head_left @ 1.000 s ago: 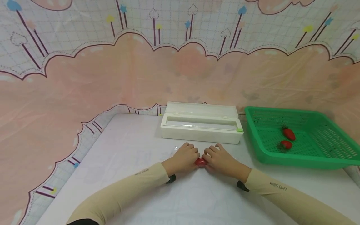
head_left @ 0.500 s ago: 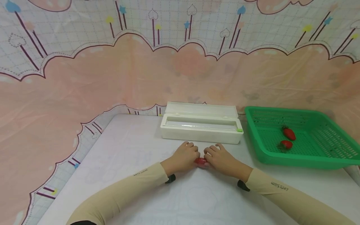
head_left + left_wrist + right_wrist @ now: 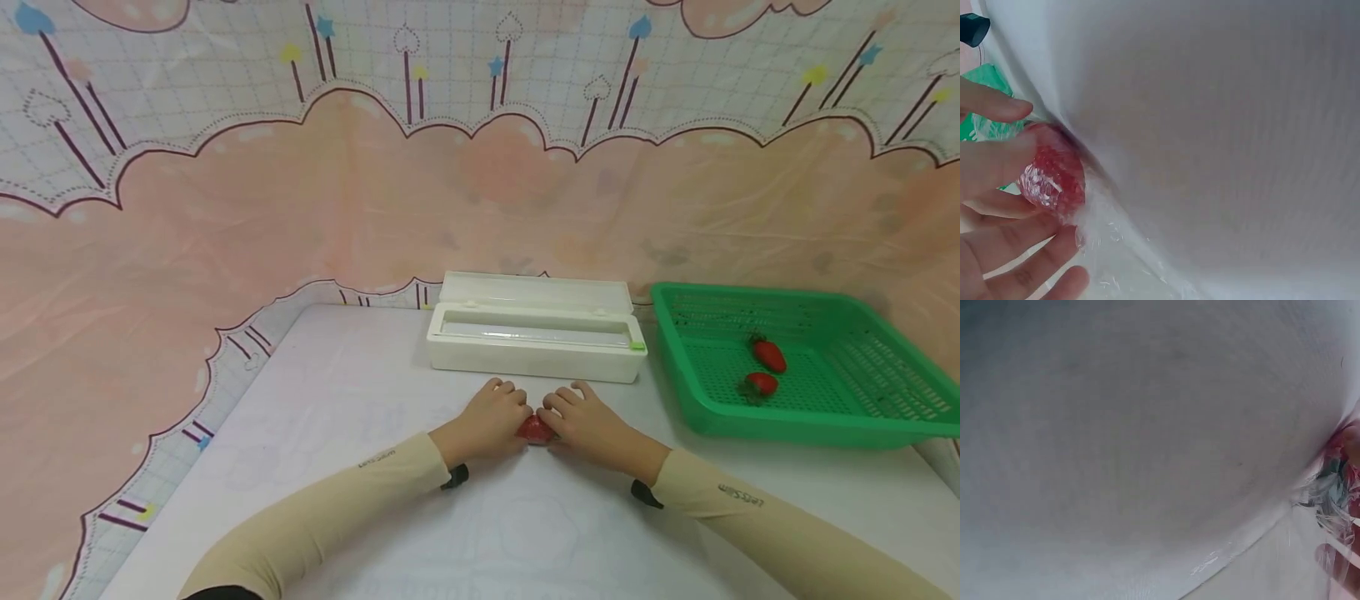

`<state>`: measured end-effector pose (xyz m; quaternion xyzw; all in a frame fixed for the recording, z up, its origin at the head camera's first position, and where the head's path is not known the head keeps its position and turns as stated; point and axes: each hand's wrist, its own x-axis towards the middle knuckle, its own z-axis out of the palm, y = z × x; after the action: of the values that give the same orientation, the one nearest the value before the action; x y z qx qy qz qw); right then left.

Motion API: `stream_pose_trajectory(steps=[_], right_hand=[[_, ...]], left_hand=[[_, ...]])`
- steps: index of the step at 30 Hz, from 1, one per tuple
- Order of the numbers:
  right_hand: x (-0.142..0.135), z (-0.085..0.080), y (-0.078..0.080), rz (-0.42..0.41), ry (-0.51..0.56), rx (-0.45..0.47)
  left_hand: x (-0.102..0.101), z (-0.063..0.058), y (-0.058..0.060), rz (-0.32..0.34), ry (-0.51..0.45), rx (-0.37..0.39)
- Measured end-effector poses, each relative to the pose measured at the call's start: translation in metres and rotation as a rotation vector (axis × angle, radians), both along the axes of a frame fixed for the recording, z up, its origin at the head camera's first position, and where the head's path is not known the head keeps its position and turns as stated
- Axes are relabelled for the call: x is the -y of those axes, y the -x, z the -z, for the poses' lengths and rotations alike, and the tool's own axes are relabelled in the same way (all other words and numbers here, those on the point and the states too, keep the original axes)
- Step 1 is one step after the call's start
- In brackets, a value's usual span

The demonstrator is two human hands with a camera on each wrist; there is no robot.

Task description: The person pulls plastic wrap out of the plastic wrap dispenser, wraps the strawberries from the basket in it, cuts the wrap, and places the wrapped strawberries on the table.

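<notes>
Our left hand (image 3: 491, 421), fingers partly curled, grips one end of a wrapped strawberry (image 3: 536, 430); our right hand (image 3: 588, 429), likewise part-curled, grips the opposite end. Whether the berry touches the bench (image 3: 495, 533), we cannot tell. Our left wrist view shows what the head view hides: glossy clear film (image 3: 1110, 250) around the fruit and trailing past the fingertips. Our right wrist view adds green leaves (image 3: 1333, 481) under crumpled film. We have the widest room leftward, to the slanting bench edge, and on the near side. Just beyond our fingers, a white box (image 3: 536, 358) with its lid (image 3: 536, 293) raised limits forward travel; rightward, a green basket (image 3: 825, 429) does so. Only the head view shows two strawberries (image 3: 769, 356) inside it. Behind stands printed cloth (image 3: 525, 192).
</notes>
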<state>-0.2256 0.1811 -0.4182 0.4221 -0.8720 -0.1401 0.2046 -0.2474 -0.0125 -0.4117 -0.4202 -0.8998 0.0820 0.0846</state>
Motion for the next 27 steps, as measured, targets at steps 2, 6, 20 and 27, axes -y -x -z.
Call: stream_pose_trajectory(steps=[2,6,20,27], right_hand=[[0.001,0.0,0.0,0.03,-0.01,0.033],[0.003,0.0,-0.001,0.09,-0.024,0.102],[-0.016,0.001,-0.004,0.306,-0.026,0.162],[-0.014,-0.005,-0.02,0.199,-0.064,0.21]], left_hand=[[0.0,0.001,0.0,-0.001,0.011,0.005],[-0.002,0.003,0.0,-0.024,0.038,0.012],[-0.001,0.003,-0.001,-0.103,0.055,0.057],[-0.001,0.004,-0.001,-0.127,0.024,0.044]])
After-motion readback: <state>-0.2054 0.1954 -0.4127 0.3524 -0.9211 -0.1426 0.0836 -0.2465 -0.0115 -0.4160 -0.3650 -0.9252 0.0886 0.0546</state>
